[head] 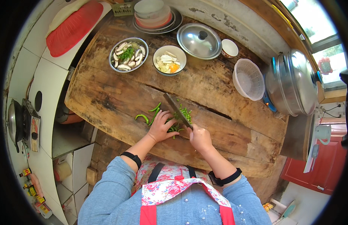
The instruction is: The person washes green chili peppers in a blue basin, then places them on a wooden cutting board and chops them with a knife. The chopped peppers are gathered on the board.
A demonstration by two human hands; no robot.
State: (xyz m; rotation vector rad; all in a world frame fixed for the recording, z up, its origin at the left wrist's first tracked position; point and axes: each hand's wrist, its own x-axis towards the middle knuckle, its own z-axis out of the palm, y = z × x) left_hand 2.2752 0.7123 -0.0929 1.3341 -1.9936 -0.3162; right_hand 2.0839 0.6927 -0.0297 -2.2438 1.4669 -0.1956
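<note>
My right hand [200,137] grips a kitchen knife [177,109], probably a cleaver seen nearly edge-on. Its dark blade slants up and left across the wooden table [120,90]. Close to the blade's left side, my left hand [162,126] lies palm down with fingers spread, holding green chili peppers [174,129] against the wood; the hand partly hides them. Chopped green pepper bits [185,114] are heaped right of the blade. Whole slim peppers [142,116] lie just left of my left fingers.
Beyond the hands stand a metal bowl of sliced mushrooms and greens [129,54] and a bowl with white pieces and egg yolk [169,60]. A pot lid [199,41], small bowl [229,48], plastic basket [248,79] and steamer pot [295,83] line the far and right sides.
</note>
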